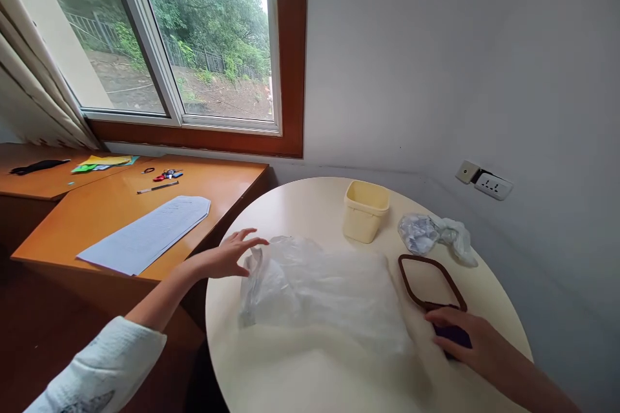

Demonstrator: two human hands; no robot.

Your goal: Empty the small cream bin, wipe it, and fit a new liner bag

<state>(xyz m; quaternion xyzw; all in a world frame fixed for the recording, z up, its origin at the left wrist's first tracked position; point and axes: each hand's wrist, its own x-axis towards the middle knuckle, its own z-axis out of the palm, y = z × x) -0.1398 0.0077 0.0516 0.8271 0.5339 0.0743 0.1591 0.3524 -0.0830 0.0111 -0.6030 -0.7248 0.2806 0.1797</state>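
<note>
A translucent white plastic bag (329, 290) lies flat and crinkled across the round table (285, 368). My left hand (232, 257) is over the bag's left end, its fingers apart and nothing gripped; the thumb is close to the bag's folded edge, and I cannot tell if it touches. On the right side of the table, my right hand (467, 335) is closed around a small dark purple object (453, 335), mostly covered by the fingers. Just beyond that hand lies a brown rounded-square rim (405, 277), perhaps a lid with a pale middle.
A pale yellow plastic tub (365, 216) stands at the back of the round table. Right of it is a knotted clear bag (421, 233) with crumpled contents. The orange wooden desk (227, 187) at left holds paper sheets (150, 232), a pen (157, 188) and keys (169, 174).
</note>
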